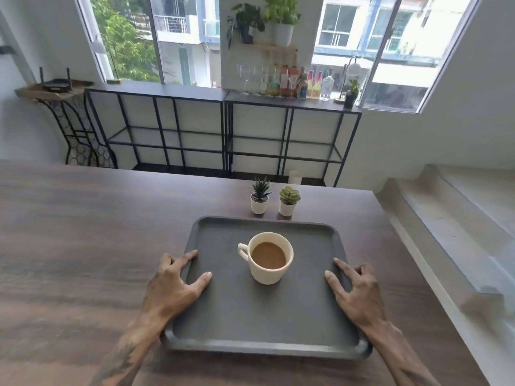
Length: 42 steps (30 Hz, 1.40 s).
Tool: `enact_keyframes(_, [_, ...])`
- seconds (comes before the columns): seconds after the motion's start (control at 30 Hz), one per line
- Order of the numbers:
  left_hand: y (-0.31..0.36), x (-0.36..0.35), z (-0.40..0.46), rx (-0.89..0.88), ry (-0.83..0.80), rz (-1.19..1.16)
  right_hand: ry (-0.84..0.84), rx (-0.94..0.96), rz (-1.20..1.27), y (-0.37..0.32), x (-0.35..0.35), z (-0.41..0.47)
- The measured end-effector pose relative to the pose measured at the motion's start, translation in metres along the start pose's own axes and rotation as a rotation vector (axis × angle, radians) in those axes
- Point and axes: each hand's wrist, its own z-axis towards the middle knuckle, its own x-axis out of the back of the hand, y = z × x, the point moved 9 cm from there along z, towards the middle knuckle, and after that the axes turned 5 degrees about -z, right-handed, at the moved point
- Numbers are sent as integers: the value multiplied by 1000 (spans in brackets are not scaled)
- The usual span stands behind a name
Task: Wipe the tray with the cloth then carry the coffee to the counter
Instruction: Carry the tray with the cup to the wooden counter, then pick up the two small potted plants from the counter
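A dark grey tray lies on the brown wooden table in front of me. A cream cup of coffee stands upright in the tray's far half, handle pointing left. My left hand grips the tray's left rim, thumb on the inside, fingers over the edge. My right hand grips the right rim the same way. No cloth is in view.
Two small potted plants stand just beyond the tray's far edge. The table extends wide to the left; its right edge drops to white steps. Black shelf units with bottles and glasses line the window.
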Motion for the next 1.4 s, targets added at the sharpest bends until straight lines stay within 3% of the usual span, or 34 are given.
enact_keyframes(0.4, [-10, -52, 45, -25, -31, 119, -18, -44, -45, 33, -43, 31])
enact_keyframes(0.97, [-5, -58, 45, -137, 26, 354, -32, -5, -138, 31, -48, 33])
enact_keyframes(1.17, [16, -22, 94, -94, 150, 82, 53, 5, -102, 2, -16, 68])
enact_keyframes(1.27, [62, -47, 151, -146, -4, -27, -24, -31, 127, -30, -28, 131])
enact_keyframes(1.4, [103, -113, 196, -130, -324, -62, -231, -59, 173, -59, -82, 189])
